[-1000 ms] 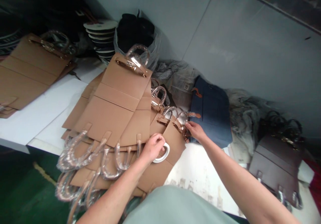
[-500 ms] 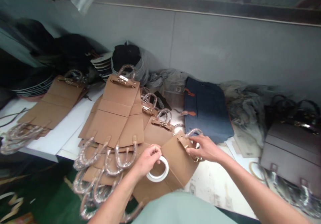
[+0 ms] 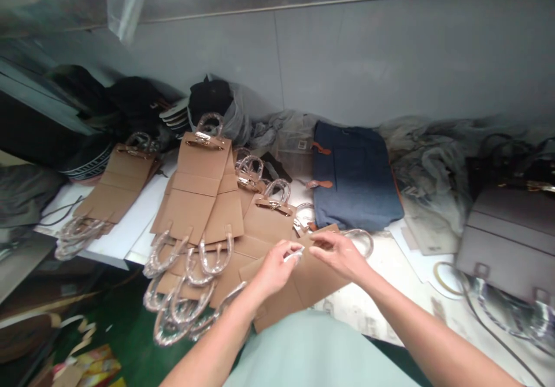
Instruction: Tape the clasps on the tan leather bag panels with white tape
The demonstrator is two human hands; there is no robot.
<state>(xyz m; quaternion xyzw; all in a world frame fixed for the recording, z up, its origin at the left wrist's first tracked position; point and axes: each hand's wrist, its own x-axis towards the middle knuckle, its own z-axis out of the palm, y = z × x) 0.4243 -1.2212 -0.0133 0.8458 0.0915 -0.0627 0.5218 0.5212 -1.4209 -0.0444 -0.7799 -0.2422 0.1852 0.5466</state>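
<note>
My left hand is closed on a roll of white tape, seen nearly edge-on. Just to its right, my right hand has its thumb and fingers curved and apart, with nothing visible between them. Both hands are over a flat brown bag panel, whose upper part my right hand partly covers. A plastic-wrapped handle shows beyond my right hand. To the left lies a pile of similar brown bag panels with metal clasps and wrapped handles.
A dark blue bag with orange-brown straps lies behind my hands. Grey bag panels lie at right, near a yellowish tape ring. Another brown stack is at far left. Crumpled clear plastic lies along the wall.
My right hand has let go of the panel's clasp end and moved beside my left hand. My left hand has risen and turned the tape roll edge-on. The view has shifted.
</note>
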